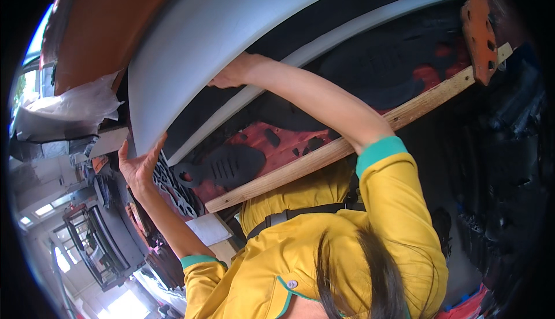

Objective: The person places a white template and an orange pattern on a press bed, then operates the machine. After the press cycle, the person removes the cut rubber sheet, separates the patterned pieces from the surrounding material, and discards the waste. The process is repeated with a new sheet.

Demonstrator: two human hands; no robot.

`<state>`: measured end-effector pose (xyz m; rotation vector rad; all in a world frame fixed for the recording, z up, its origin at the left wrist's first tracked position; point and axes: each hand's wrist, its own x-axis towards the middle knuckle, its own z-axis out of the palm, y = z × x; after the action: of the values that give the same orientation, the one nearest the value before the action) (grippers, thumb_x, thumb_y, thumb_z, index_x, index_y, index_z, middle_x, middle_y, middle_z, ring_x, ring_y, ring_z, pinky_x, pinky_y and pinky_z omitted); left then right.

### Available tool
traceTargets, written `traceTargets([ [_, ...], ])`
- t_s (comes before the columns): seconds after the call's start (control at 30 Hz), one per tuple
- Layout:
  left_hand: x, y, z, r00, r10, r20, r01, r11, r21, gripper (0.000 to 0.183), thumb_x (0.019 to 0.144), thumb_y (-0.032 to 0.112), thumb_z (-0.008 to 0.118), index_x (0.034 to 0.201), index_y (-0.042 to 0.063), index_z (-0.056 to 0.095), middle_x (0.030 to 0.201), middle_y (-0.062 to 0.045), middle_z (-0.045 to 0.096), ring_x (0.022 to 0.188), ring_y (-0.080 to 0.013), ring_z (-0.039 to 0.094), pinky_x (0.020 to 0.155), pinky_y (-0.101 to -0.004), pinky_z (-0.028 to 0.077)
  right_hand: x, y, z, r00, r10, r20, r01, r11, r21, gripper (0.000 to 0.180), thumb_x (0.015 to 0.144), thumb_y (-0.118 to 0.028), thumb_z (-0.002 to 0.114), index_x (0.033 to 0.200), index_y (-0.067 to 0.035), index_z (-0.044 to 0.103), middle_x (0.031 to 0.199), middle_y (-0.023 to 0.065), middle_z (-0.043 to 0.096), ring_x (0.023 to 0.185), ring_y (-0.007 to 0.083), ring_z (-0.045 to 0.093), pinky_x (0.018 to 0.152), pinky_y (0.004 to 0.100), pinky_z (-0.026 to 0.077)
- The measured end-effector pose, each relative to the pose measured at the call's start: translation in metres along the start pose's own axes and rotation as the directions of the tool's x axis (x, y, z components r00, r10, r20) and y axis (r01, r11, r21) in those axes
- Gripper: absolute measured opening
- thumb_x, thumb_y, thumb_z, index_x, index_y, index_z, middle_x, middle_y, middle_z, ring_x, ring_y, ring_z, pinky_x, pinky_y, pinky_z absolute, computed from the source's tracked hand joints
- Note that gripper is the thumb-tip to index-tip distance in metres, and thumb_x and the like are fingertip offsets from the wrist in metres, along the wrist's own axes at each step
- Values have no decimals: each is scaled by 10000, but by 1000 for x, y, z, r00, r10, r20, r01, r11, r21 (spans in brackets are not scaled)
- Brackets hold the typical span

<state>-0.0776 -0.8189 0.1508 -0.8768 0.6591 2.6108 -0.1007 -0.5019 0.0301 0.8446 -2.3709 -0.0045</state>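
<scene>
A large pale grey sheet point(208, 37), smooth and gently curved, spans the upper middle. At its lower left end, my left hand point(141, 165) has the edge between thumb and spread fingers. My right hand point(230, 74) is at the sheet's long near edge, its fingers mostly hidden, so its hold cannot be told. Beneath lies a dark sheet point(299, 41) with a pale strip point(321, 48) along its near edge. Dark sole-shaped pieces point(225, 165) with slots lie on a red surface point(286, 145) nearer my body.
A wooden batten point(282, 180) runs along the near edge, close to my waist. An orange perforated piece point(479, 37) hangs over its right end. Crumpled clear plastic point(69, 110) and an orange-brown panel point(104, 28) are at the left. A metal-framed rack point(95, 245) stands further off.
</scene>
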Motion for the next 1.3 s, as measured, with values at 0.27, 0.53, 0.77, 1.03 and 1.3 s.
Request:
traceTargets([
  [0.27, 1, 2, -1, 998, -59, -13, 59, 998, -15, 617, 740, 93, 646, 1296, -37, 411, 1422, -246, 322, 1371, -442, 194, 1103, -650, 120, -161, 35, -108, 919, 388, -69, -317, 832, 455, 235, 793, -255, 678, 894, -58, 601, 928, 89, 633, 915, 270, 606, 868, 389, 455],
  [0.53, 4, 7, -3, 997, -60, -43, 58, 997, -46, 661, 729, 87, 651, 1319, -35, 380, 1424, -248, 307, 1367, -437, 200, 1103, -647, 128, -265, 81, -157, 786, 607, 116, -609, 793, -24, 689, 701, -535, 727, 1128, -23, 549, 1034, 128, 540, 1017, 296, 502, 907, 420, 362],
  [0.77, 4, 1, -1, 995, -39, -96, 28, 994, -109, 621, 733, 112, 647, 1291, -28, 414, 1410, -252, 323, 1356, -456, 212, 1089, -674, 115, -248, 91, -201, 699, 629, 340, -710, 558, 429, 256, 759, -119, 731, 849, -8, 519, 784, 53, 457, 718, 177, 516, 641, 288, 433],
  [1.03, 4, 9, 0, 997, -3, -79, -4, 996, -89, 647, 727, 96, 643, 1309, -39, 395, 1426, -241, 312, 1370, -446, 180, 1107, -650, 93, -226, 92, -228, 897, 319, -307, -342, 939, -24, 270, 714, 126, 670, 945, -14, 673, 934, 82, 603, 896, 239, 628, 758, 309, 545],
  [1.3, 4, 20, 6, 992, -13, -122, -2, 992, -123, 755, 689, 68, 657, 1356, -50, 322, 1433, -243, 293, 1377, -433, 168, 1124, -617, 100, -244, 112, -156, 971, 187, -146, -201, 975, -92, 236, 772, 75, 628, 980, -35, 609, 1046, 69, 606, 1030, 264, 593, 907, 341, 522],
])
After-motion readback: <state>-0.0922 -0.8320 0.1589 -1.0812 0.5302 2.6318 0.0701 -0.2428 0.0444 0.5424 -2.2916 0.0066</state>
